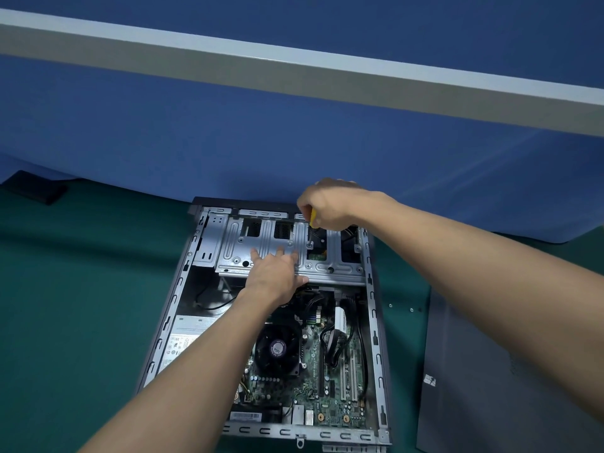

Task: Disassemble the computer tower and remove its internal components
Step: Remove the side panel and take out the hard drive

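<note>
The computer tower [372,325] lies on its side in the lower middle of the frame on the green desk [81,289], its interior open to the camera. Its grey side panel [474,371] rests flat at lower right, with a few small screws [411,309] between the two.

The left hand [274,276] lies on the metal drive cage [235,243] at the upper end of the case, fingers straight and spread, pressing it down. The right hand [333,204] is at the cage's far upper edge, its fingers curled round the yellow handle of a screwdriver [312,218]. The tip is hidden, so the screw it meets cannot be seen.

The step in hand looks like freeing the cage. It is stiff stamped sheet metal, probably light once loose, but likely sharp along its cut edges. The safest hold would be the folded front lip and the side walls, lifted evenly. Black cables [336,348] run just below it over the motherboard [330,397] and may still be plugged in. The board is fragile, so the cage should come up slowly and nothing should drag across it.
</note>
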### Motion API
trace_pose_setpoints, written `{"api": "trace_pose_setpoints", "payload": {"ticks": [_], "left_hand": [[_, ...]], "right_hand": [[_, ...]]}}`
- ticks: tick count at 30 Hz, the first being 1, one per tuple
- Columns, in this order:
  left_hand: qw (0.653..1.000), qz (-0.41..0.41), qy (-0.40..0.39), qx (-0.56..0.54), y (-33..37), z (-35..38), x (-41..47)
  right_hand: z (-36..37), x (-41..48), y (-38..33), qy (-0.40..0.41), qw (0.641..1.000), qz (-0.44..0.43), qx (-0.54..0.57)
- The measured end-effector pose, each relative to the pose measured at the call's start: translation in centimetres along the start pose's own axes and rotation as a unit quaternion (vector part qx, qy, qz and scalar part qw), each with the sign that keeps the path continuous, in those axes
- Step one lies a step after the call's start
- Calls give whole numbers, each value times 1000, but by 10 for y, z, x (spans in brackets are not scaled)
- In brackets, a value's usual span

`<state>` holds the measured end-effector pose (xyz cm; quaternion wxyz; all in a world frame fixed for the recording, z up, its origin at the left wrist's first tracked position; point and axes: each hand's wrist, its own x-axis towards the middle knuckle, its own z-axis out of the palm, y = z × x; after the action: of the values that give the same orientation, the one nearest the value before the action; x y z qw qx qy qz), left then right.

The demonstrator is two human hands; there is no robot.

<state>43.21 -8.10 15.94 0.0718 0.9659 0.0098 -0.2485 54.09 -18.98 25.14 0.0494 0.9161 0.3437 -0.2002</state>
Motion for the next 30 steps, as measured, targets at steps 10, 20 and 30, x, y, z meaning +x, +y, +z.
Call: {"api": "trace_pose_setpoints", "payload": {"ticks": [10,20,30], "left_hand": [[1000,1,-6,12,1,-2,-1],[1000,-2,-9,8,1,-2,-1],[1000,-4,-10,8,2,-3,-2]], "right_hand": [[0,1,-5,38,996,38,-70],[5,2,-3,-10,995,70,-69],[0,-1,0,5,1000,-13,0]]}}
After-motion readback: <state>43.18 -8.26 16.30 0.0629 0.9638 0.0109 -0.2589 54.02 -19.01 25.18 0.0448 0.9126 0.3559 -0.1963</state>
